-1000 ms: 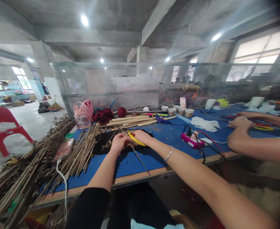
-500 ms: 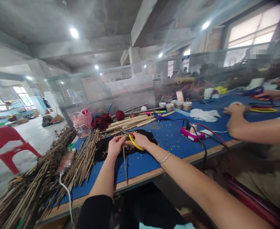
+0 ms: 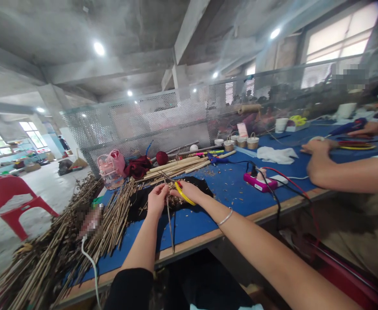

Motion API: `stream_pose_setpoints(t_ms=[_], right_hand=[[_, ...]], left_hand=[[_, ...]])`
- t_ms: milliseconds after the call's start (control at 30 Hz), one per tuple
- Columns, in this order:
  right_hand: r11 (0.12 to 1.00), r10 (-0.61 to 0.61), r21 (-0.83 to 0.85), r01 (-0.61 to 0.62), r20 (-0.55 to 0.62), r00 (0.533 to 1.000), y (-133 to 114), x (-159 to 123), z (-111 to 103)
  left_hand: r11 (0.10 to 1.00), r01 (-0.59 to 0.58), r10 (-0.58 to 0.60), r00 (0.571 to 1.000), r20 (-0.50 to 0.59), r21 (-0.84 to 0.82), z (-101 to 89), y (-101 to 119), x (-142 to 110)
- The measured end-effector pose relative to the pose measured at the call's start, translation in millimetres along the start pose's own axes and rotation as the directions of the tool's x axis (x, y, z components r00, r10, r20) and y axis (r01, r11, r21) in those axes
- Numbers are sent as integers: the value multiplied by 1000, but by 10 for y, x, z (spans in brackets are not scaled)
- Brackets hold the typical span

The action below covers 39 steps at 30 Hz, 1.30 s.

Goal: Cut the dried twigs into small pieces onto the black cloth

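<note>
We hold a stick [image 3: 170, 228] and yellow cutters [image 3: 186, 197] over the black cloth [image 3: 137, 207].
Our left hand [image 3: 157, 198] pinches the stick with closed fingers, its lower end at the desk's [image 3: 201, 224] front edge; our right hand [image 3: 190, 190] grips the cutters, blades near the left fingertips. Scraps [image 3: 208, 171] lie around the cloth, stalks [image 3: 113, 219] at the desk's left end, pale rods [image 3: 176, 165] behind, and a purple power strip [image 3: 260, 183] towards the right, near a co-worker's forearm [image 3: 340, 174].
</note>
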State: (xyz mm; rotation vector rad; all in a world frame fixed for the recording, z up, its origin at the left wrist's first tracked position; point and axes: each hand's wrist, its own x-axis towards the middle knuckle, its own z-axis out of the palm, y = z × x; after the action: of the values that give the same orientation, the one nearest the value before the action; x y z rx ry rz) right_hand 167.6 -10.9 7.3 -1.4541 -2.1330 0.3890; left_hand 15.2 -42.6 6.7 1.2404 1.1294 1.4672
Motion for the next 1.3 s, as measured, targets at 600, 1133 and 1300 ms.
stream_pose_setpoints(t_ms=[600,1133,1300], right_hand=[[949,-170,288,130,119,978,-203,82,-75],[930,-68,366,26,102,992,-220,19,-24],[925,-5,377,-46,133,991,-230,-9,-39]], left_hand=[[973,149,-109,969,221,-174,26,69,-47],[966,144,-111,981,156,-215,84,17,-56],[965,148,-116,981,156,-215,77,-1,-46]])
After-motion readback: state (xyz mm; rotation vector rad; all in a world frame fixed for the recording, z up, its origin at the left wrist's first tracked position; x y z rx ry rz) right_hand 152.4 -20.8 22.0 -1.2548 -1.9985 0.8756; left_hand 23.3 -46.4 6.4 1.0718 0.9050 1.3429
